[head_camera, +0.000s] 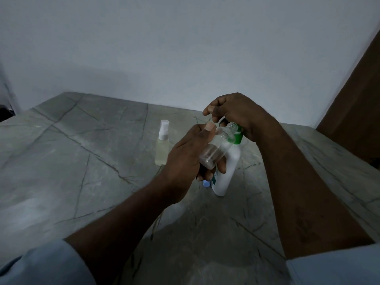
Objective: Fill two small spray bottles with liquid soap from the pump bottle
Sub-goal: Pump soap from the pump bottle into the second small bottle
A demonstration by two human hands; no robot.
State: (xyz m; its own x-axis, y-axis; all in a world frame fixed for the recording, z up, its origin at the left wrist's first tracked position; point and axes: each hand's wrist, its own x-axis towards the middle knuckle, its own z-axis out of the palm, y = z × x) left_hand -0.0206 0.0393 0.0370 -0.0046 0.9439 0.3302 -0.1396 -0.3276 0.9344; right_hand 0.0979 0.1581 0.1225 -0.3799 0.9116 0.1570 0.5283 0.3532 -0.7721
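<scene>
capped spray bottle (162, 145): upright left of centre on the table (82, 151), holds pale yellowish liquid.
left hand (185, 159): centre frame, fingers and thumb wrapped round the open spray bottle (218, 149).
open spray bottle: tilted, long axis diagonal, uncapped neck points upper right; fill level unclear.
pump bottle (226, 171): white, green collar, upright right of centre.
right hand (232, 114): fingers curled round the pump head.

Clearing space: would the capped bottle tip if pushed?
Likely, if pushed high: the capped bottle is tall and narrow, standing upright on the table. Its pale liquid fill probably adds weight, steadying it somewhat. The smooth plastic may slide first.
</scene>
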